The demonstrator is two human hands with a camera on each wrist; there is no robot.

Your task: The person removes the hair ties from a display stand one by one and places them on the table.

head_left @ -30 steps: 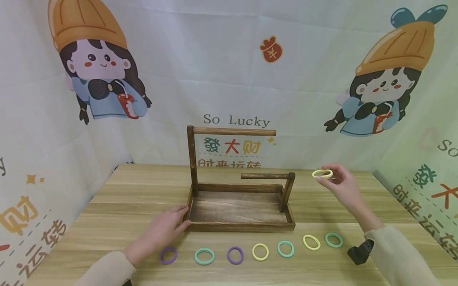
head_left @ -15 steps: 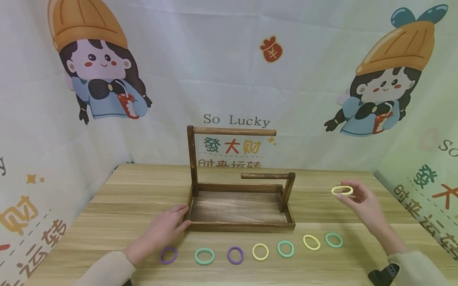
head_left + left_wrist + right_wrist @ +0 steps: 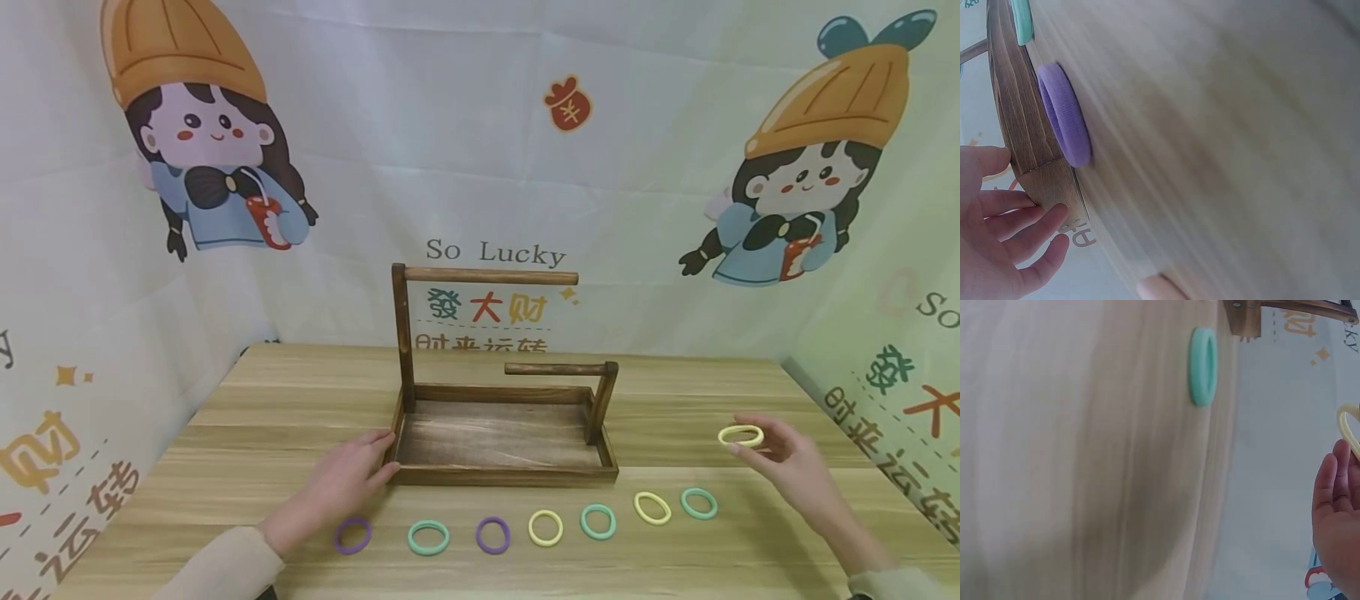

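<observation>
A yellow hair tie (image 3: 722, 436) is pinched between the thumb and fingers of my right hand (image 3: 795, 475), above the right side of the table. In the right wrist view only part of this tie shows at the right edge. My left hand (image 3: 337, 483) rests against the left front corner of a dark wooden tray (image 3: 495, 477), its thumb at the front and its fingers along the end wall. Two bare rods rise over the tray on posts: a taller rod (image 3: 487, 275) from the left, a shorter rod (image 3: 555, 369) from the right.
Before the tray lies a row of hair ties: purple (image 3: 341, 542), green (image 3: 428, 552), purple (image 3: 492, 551), yellow (image 3: 546, 543), green (image 3: 598, 536), yellow (image 3: 652, 521) and green (image 3: 699, 515). Printed cloth (image 3: 480, 108) hangs behind the wooden table (image 3: 300, 375).
My right hand has moved right and down toward the near side, carrying the yellow hair tie away from the tray. The left hand, the tray and the row of ties have stayed put.
</observation>
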